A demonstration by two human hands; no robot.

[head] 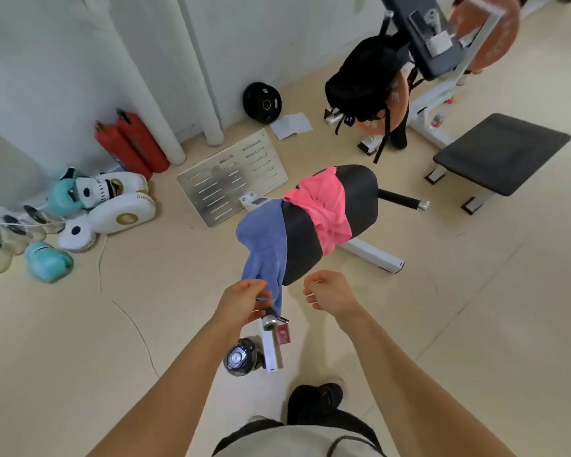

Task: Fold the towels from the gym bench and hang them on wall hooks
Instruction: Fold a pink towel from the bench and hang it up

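Note:
A blue towel (264, 245) hangs over the near left side of the black padded gym bench (302, 245). My left hand (241, 301) grips its lower corner, just below the bench's near end. A pink towel (323, 209) lies crumpled across the bench further back. My right hand (327, 291) hovers to the right of the blue towel with its fingers curled and holds nothing. No wall hooks are in view.
A dark water bottle (241, 357) and the bench's white foot (271, 347) stand near my feet. A perforated metal plate (228, 179) lies on the floor beyond the bench. Boxing gloves and pads (112, 206) sit at the left, a second flat bench (498, 153) at the right.

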